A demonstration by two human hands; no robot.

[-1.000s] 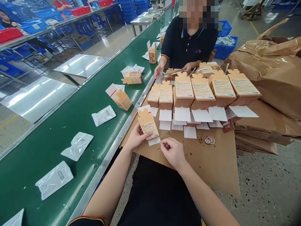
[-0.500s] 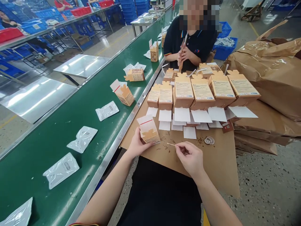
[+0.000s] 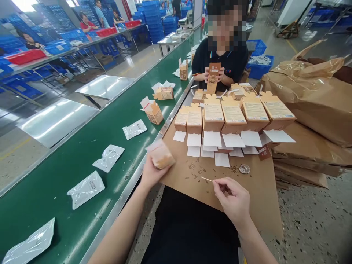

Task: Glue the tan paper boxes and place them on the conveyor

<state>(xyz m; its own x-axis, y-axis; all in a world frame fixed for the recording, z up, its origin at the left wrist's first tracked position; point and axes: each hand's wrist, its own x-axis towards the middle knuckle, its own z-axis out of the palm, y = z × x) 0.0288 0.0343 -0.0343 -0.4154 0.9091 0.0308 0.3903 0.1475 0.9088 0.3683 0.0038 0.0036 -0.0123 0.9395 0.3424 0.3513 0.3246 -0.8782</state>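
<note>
My left hand (image 3: 154, 171) grips a small carton (image 3: 162, 156) with its white flap raised; motion blurs the carton as it hovers by the conveyor's edge. In my right hand (image 3: 232, 196) a thin cotton swab (image 3: 206, 179) is pinched, its tip pointing left over the brown board (image 3: 258, 205). Brown smears and a small dark drop (image 3: 198, 180) mark the board beneath the tip. To the right sits a small clear round cup (image 3: 244, 168) beside dark specks. Rows of cartons (image 3: 213, 112) with white flaps hanging toward me stand farther back.
A green conveyor belt (image 3: 110, 190) runs along the left, carrying silver pouches (image 3: 87, 189) and open cartons (image 3: 154, 112). Across the board, a co-worker (image 3: 200, 55) holds a flattened brown carton (image 3: 213, 75). Brown paper-wrapped stacks (image 3: 308, 106) stand at the right.
My left hand has carried the carton left toward the conveyor. My right hand, still pinching the swab, has shifted slightly right and nearer. The co-worker's carton has turned to face me.
</note>
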